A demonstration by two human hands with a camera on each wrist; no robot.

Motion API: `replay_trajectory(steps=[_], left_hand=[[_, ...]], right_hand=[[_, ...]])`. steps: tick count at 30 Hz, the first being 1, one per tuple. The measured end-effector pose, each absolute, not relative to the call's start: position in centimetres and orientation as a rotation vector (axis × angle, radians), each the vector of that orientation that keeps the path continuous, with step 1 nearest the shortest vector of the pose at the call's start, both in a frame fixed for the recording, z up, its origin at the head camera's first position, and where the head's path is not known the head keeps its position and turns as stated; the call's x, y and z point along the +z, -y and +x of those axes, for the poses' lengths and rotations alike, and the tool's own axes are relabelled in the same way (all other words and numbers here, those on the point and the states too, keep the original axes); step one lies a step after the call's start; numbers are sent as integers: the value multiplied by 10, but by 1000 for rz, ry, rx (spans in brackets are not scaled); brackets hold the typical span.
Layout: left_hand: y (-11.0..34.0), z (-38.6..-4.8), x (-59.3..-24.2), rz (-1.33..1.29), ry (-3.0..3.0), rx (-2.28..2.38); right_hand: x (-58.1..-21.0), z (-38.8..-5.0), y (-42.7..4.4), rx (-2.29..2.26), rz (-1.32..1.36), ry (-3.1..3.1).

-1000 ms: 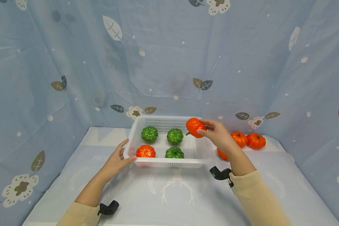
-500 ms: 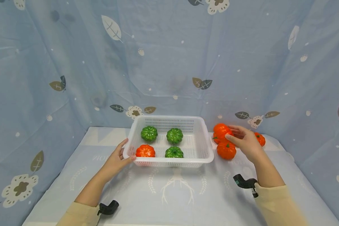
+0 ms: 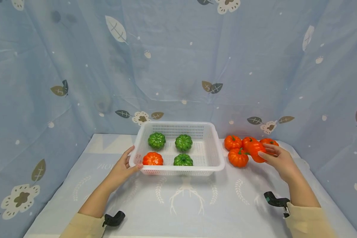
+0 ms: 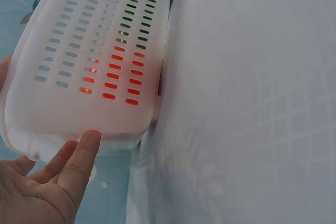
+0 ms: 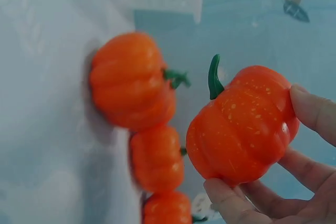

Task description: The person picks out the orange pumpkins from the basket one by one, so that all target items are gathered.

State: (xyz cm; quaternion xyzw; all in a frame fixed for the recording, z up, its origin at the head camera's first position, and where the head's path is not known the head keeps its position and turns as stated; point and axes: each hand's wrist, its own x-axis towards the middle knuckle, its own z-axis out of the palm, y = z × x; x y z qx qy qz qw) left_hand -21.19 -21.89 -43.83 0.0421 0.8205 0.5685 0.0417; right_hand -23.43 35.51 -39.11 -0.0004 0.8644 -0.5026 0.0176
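Pinching an orange pumpkin (image 3: pixel 257 152), the right hand (image 3: pixel 281 162) hangs at the basket's (image 3: pixel 202 168) three o'clock, the left hand (image 3: pixel 122 172) gripping its eight-o'clock corner, four pumpkins (image 3: pixel 157 140) inside, four others (image 3: pixel 238 158) outside.

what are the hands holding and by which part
The right hand holds a shiny orange-red ribbed pumpkin by its rounded sides, green stem free. The left hand holds the white perforated plastic basket by its near left corner.

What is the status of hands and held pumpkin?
Right hand holding orange pumpkin. Left hand holding white basket corner. Four tabletop pumpkins close, possibly obstructing.
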Motion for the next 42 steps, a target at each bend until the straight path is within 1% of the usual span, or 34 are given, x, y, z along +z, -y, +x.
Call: replay_trajectory(steps=[7,15,26,33,42], left_hand=[[218,-212,-439,127,-2522,1725],[218,-212,-439,138,-2534,1728],[218,-212,-438,129,-2534,1723],[219,-212,-439,125,-2523,1736],[219,-211,-438,130,-2484,1760]], right_hand=[[-409,-236,-376,-1536,129,-2659],[-419,-240,-383,-1573,216,-2538],[-429,-246,-387,-1572,232,-2484],[-432,-250,-390,-1518,171,-2518],[-433,-248,-395,-1511,157,-2519]])
